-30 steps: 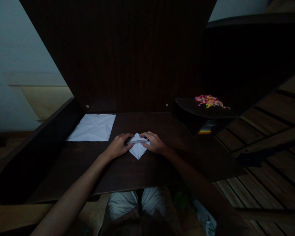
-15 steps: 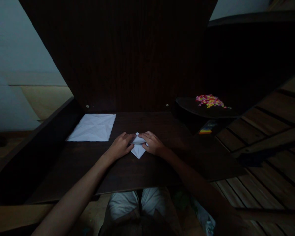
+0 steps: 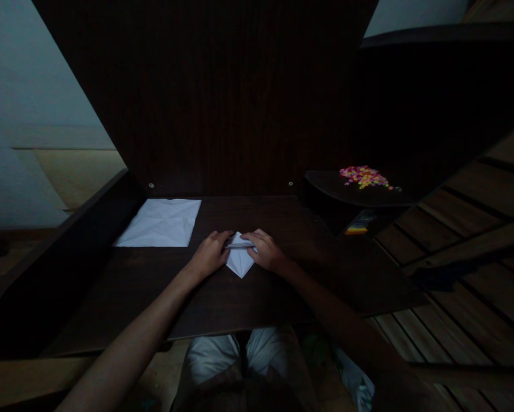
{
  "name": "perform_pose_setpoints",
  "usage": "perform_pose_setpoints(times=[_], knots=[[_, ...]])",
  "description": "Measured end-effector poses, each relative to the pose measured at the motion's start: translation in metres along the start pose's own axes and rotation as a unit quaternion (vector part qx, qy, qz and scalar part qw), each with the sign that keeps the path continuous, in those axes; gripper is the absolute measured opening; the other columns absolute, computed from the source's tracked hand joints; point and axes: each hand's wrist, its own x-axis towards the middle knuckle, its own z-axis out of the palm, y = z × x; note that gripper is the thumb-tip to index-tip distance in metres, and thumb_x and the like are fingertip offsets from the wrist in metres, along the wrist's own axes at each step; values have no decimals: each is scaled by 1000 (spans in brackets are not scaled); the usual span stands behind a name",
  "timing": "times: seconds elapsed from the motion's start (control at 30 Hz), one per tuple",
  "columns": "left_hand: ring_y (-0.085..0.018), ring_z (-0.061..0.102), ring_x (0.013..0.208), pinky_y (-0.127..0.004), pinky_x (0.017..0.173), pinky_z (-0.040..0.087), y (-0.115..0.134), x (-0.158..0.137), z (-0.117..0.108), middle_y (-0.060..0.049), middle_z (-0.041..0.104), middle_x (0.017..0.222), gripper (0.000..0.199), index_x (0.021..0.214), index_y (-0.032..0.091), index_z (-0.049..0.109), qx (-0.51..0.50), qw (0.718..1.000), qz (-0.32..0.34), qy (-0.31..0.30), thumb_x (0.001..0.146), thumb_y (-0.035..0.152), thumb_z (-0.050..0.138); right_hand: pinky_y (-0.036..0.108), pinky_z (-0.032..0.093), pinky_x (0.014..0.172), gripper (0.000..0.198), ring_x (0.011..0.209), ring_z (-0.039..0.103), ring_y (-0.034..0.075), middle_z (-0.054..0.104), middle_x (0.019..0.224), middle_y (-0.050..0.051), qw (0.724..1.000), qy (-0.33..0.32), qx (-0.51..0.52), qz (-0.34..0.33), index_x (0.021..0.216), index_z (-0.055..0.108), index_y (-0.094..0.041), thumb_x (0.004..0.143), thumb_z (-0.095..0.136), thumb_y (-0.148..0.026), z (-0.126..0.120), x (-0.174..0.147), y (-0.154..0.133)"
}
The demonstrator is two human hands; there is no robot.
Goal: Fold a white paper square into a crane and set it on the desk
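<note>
A small piece of folded white paper (image 3: 240, 263) lies on the dark desk (image 3: 222, 309) in front of me, its lower point towards me. A raised flap runs across its middle, and creases show on the lower part. My left hand (image 3: 211, 250) grips the paper's left edge between thumb and fingers. On the other side, my right hand (image 3: 265, 250) pinches the right end of the flap, its fingers near the top point. Both hands cover the side corners of the paper.
Creased white paper sheets (image 3: 160, 222) lie flat at the desk's back left. A pile of small pink and yellow pieces (image 3: 366, 177) sits on a raised corner shelf (image 3: 325, 186) at right, above a colourful item (image 3: 357, 229). A dark panel (image 3: 222, 114) rises behind.
The middle flap of the folded paper has been lifted and now stands up, showing more of the lower creased part. Both hands stay at the paper's sides, shifting only slightly.
</note>
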Motion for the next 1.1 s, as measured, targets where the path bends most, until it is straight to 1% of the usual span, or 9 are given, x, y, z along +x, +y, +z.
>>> perform_pose_setpoints(times=[0.1,0.23,0.37,0.47,0.57,0.67,0.77,0.97,1.1], knots=[[-24,59,101,-39,92,50,2,0,0,-10,67,109,44,123,13,53,-6,1000,-8,-1,79,8,52,33,45,91,36,97,57,21,67,106,7,1000,6,9,18,108,62,-19,76,55,-3,-2,0,-1],[-24,60,107,-37,98,46,5,1,-1,-9,65,115,39,121,14,54,3,1000,-24,-3,83,12,49,33,44,90,29,96,58,22,67,103,8,998,-1,2,59,107,62,-17,79,54,-9,-5,1,-5],[-25,63,100,-35,92,49,8,2,-5,-12,67,107,32,115,12,58,12,998,-56,-15,84,15,50,32,44,85,24,86,60,22,67,90,8,994,-6,-1,108,100,63,-15,77,56,-13,-9,4,-10],[-26,64,96,-34,88,50,10,1,-8,-12,68,99,26,108,13,60,11,997,-77,-21,83,16,51,28,45,75,26,74,59,18,66,83,4,990,-1,52,132,98,64,-16,73,59,-14,-13,5,-11],[-25,64,98,-34,89,50,11,1,-9,-11,68,103,30,111,14,59,-7,996,-92,-20,82,16,52,24,45,65,23,66,57,15,66,77,0,982,6,118,145,92,65,-17,69,62,-16,-14,4,-9],[-25,64,102,-34,92,48,11,1,-9,-10,67,112,40,120,14,56,-36,995,-96,-16,81,17,54,24,46,63,24,67,58,15,67,78,1,973,6,179,145,90,66,-16,66,66,-17,-12,2,-5],[-23,64,103,-32,94,48,10,0,-9,-9,67,114,44,123,15,55,-61,994,-88,-15,79,17,56,25,48,64,31,69,61,16,69,82,2,964,-6,224,145,95,67,-15,64,69,-16,-12,0,-4],[-23,66,100,-33,92,50,11,0,-9,-8,68,113,46,123,15,55,-73,994,-82,-3,77,17,58,26,49,65,37,72,62,17,69,85,3,961,-4,218,169,96,65,-16,60,72,-16,-16,1,-9],[-24,65,102,-34,93,49,11,0,-9,-10,67,115,47,124,13,55,-67,995,-79,1,77,17,59,26,51,65,37,79,64,18,69,90,4,936,12,308,169,99,62,-17,64,72,-23,-13,1,-8]])
